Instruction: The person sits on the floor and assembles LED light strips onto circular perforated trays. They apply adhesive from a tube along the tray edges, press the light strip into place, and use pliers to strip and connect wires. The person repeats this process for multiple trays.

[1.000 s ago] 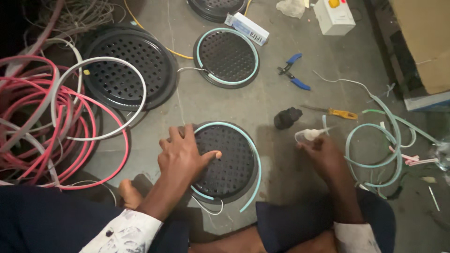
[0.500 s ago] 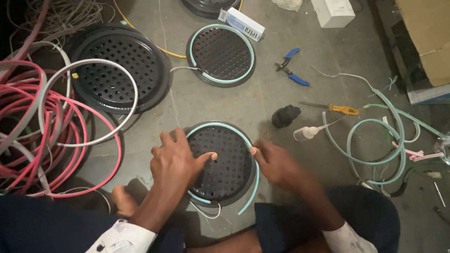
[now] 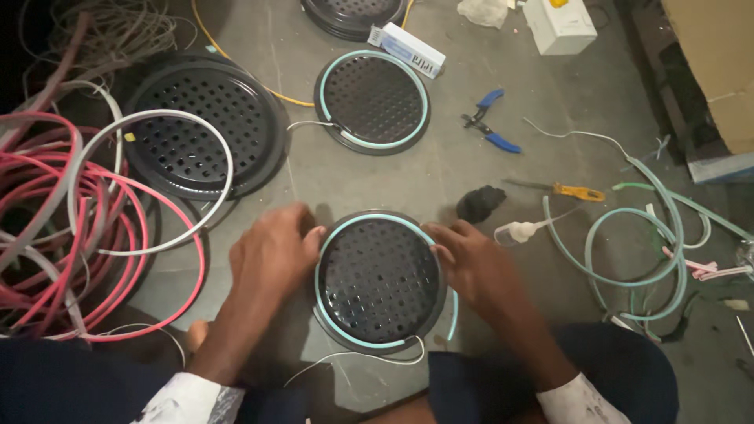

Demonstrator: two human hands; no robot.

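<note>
A round black perforated disc (image 3: pixel 379 279) with a pale green strip around its rim lies on the floor in front of me. My left hand (image 3: pixel 271 255) grips its left edge, fingers curled at the rim. My right hand (image 3: pixel 471 263) holds its right edge, fingertips on the green strip. A thin white wire (image 3: pixel 357 357) trails from the disc's near side. A small white glue bottle (image 3: pixel 520 231) lies just right of my right hand.
A second green-rimmed disc (image 3: pixel 373 100) and a larger black disc (image 3: pixel 204 126) lie farther away. Red and white cable coils (image 3: pixel 55 228) sit left. Blue pliers (image 3: pixel 491 119), a yellow screwdriver (image 3: pixel 569 191), a black lump (image 3: pixel 481 202) and loose green strip (image 3: pixel 636 243) lie right.
My left hand slid from the disc's top to its left edge. My right hand left the glue bottle area and took hold of the disc's right edge.
</note>
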